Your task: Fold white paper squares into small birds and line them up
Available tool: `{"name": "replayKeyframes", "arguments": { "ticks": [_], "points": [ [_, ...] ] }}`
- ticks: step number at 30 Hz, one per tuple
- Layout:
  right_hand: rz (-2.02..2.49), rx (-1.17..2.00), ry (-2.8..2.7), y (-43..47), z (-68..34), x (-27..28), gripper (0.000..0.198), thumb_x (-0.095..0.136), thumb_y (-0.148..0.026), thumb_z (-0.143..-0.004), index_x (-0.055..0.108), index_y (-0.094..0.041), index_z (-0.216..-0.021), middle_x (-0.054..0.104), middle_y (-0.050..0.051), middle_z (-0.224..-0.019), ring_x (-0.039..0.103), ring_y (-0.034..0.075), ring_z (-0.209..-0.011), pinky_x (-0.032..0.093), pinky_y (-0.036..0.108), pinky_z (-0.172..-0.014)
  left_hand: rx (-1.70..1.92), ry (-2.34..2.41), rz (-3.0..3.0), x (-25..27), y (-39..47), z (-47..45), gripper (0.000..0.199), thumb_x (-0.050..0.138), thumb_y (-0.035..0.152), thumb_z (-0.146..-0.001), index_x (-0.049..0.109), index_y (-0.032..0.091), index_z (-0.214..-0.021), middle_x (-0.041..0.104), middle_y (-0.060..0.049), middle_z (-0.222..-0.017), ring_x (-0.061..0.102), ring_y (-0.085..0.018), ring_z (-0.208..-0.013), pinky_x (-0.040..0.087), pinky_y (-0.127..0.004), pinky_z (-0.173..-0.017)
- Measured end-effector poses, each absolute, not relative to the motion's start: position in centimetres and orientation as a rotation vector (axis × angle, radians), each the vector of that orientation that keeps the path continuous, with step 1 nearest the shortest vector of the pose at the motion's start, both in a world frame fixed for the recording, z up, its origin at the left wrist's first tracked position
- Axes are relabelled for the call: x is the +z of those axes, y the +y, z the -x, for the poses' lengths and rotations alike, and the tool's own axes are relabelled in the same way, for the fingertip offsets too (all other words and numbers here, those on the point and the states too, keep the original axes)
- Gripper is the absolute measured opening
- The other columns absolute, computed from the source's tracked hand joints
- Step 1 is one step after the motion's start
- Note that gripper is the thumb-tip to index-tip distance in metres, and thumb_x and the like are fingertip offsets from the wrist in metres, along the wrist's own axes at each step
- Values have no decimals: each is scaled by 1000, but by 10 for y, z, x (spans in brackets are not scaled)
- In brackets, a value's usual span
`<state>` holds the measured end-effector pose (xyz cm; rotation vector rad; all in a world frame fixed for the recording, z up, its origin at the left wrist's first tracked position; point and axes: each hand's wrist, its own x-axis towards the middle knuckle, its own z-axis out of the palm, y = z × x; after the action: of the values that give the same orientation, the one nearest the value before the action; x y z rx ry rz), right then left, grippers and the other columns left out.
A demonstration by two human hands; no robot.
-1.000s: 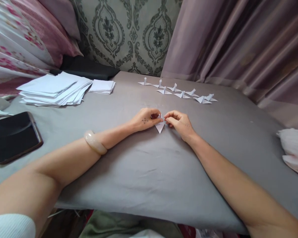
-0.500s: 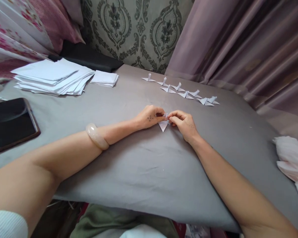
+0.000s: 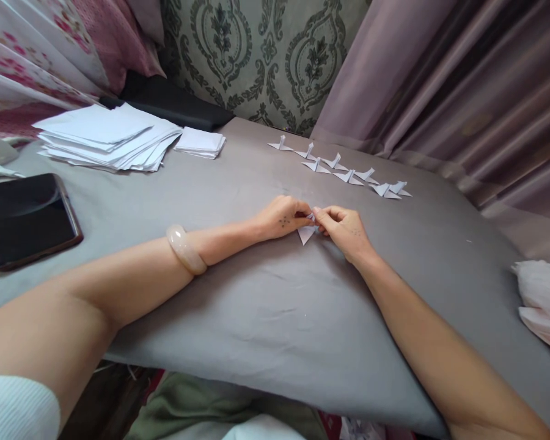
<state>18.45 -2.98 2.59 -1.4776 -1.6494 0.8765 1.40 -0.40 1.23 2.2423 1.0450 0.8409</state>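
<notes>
Between my two hands is a small folded white paper piece, its pointed end towards me. My left hand pinches it from the left, thumb and forefinger closed. From the right, my right hand grips its upper edge in a pinch. The fingertips cover most of the upper part, so its full shape is hidden. Beyond my hands, several folded paper cranes stand in two slanting rows on the grey cloth.
A large stack of white paper lies at the back left, beside a smaller stack. A phone rests at the left. White crumpled material sits by the right edge. The grey-covered table ends in front of my lap.
My right fingers have closed in on the top of the paper piece, nearer my left fingertips. The whole view has shifted slightly; the cranes and stacks stay in place.
</notes>
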Motion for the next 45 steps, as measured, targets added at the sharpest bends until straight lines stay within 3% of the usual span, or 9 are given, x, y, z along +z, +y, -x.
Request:
{"name": "replayKeyframes", "arguments": {
  "ticks": [15, 25, 36, 45],
  "points": [
    [1644, 921, -1654, -33, -188, 42, 27, 68, -43, -71, 73, -16, -71, 63, 2, -64, 49, 10, -57, 38, 23, -52, 824, 1074, -2197, 16, -6, -15, 16, 63, 22, -81, 75, 13, -88, 73, -3, -73, 62, -11, -65, 41, -21, -61],
    [1640, 1180, -1464, -33, -189, 49, 27, 73, -40, -68, 67, -15, -62, 55, 0, -56, 37, 6, -46, 27, 21, -40, 820, 1008, -2190, 15, -7, -11, 23, 56, 27, -83, 75, 15, -87, 70, -1, -69, 57, -10, -62, 40, -21, -61],
    [1591, 1386, -1290, -27, -192, 40, 15, 74, -25, -63, 64, -15, -60, 60, 4, -69, 40, 5, -49, 21, 19, -34, 758, 1031, -2175, 16, -8, -12, 25, 56, 28, -86, 76, 15, -91, 70, -1, -71, 57, -12, -65, 40, -22, -62],
    [1590, 1477, -1192, -27, -191, 40, 14, 73, -19, -63, 60, -14, -58, 58, 3, -66, 39, 4, -48, 20, 18, -32, 801, 1050, -2176, 18, -11, -14, 22, 57, 27, -84, 76, 15, -87, 69, -1, -68, 55, -11, -62, 40, -22, -62]
  ]
}}
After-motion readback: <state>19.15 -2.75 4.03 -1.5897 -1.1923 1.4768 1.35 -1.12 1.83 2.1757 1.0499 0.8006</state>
